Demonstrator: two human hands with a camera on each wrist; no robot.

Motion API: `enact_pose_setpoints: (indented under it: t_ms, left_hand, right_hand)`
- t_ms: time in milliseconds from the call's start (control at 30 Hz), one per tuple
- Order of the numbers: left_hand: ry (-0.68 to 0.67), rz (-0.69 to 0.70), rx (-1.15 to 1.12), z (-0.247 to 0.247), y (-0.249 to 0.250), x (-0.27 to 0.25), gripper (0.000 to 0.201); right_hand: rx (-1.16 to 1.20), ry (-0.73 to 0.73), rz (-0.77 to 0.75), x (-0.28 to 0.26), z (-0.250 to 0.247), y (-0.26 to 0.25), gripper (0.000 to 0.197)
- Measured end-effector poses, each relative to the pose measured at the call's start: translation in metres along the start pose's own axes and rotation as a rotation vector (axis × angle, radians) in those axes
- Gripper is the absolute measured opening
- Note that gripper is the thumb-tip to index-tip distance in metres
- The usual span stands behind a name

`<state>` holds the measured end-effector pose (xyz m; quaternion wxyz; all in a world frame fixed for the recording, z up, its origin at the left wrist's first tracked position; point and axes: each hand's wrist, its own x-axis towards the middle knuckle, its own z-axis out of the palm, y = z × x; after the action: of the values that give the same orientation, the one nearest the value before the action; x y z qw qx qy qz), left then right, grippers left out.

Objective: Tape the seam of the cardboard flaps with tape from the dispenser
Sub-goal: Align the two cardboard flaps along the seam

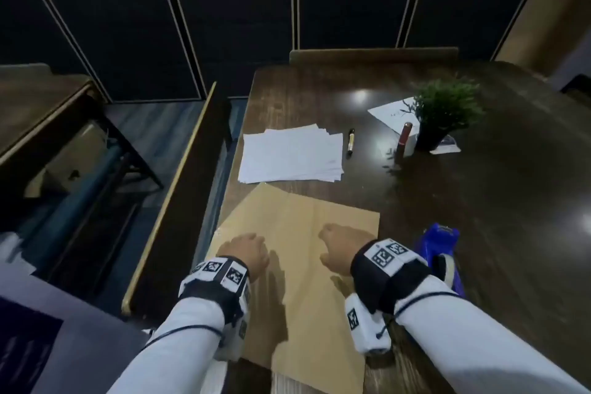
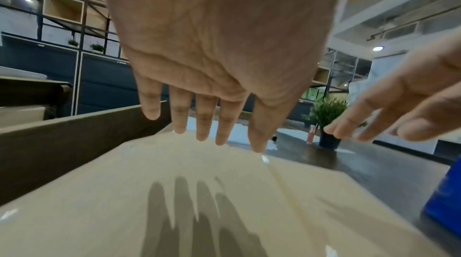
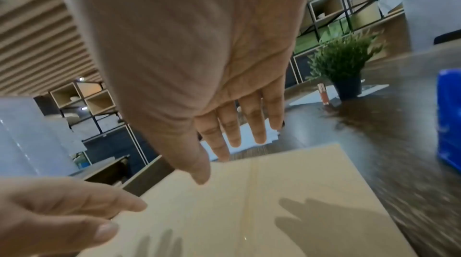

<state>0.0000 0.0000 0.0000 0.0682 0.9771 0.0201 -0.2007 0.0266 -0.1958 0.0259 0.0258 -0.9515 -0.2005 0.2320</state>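
A flat tan cardboard sheet (image 1: 297, 297) lies at the near left of the dark table, its seam (image 1: 315, 217) running away from me down the middle. My left hand (image 1: 244, 245) hovers over the left flap with straight fingers (image 2: 202, 119), its shadow falling on the board. My right hand (image 1: 340, 245) hovers over the right flap, fingers (image 3: 257, 123) also straight, holding nothing. The seam (image 3: 252, 182) looks glossy in the right wrist view. The blue tape dispenser (image 1: 439, 243) stands on the table just right of my right wrist.
Beyond the cardboard lie a stack of white papers (image 1: 291, 153) and a marker (image 1: 351, 141). A potted plant (image 1: 444, 112), a red tube (image 1: 403, 141) and another sheet (image 1: 390, 112) sit at the back right. A bench back (image 1: 179, 185) borders the table's left edge.
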Motion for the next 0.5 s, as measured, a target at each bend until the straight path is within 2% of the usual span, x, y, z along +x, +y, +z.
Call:
enact_pose_setpoints:
  t_ms: [67, 200, 500]
  left_hand:
    - [-0.043, -0.044, 0.004, 0.013, -0.007, 0.004, 0.045]
    - [-0.094, -0.042, 0.039, 0.037, -0.023, 0.011, 0.056]
    - [-0.154, -0.001, 0.235, 0.059, -0.033, 0.02, 0.074]
  right_hand:
    - [-0.015, -0.051, 0.016, 0.008, 0.017, 0.005, 0.044]
    - [-0.078, -0.1, -0.017, 0.021, 0.05, 0.009, 0.044]
    - [-0.207, -0.185, -0.109, 0.03, 0.071, 0.006, 0.034]
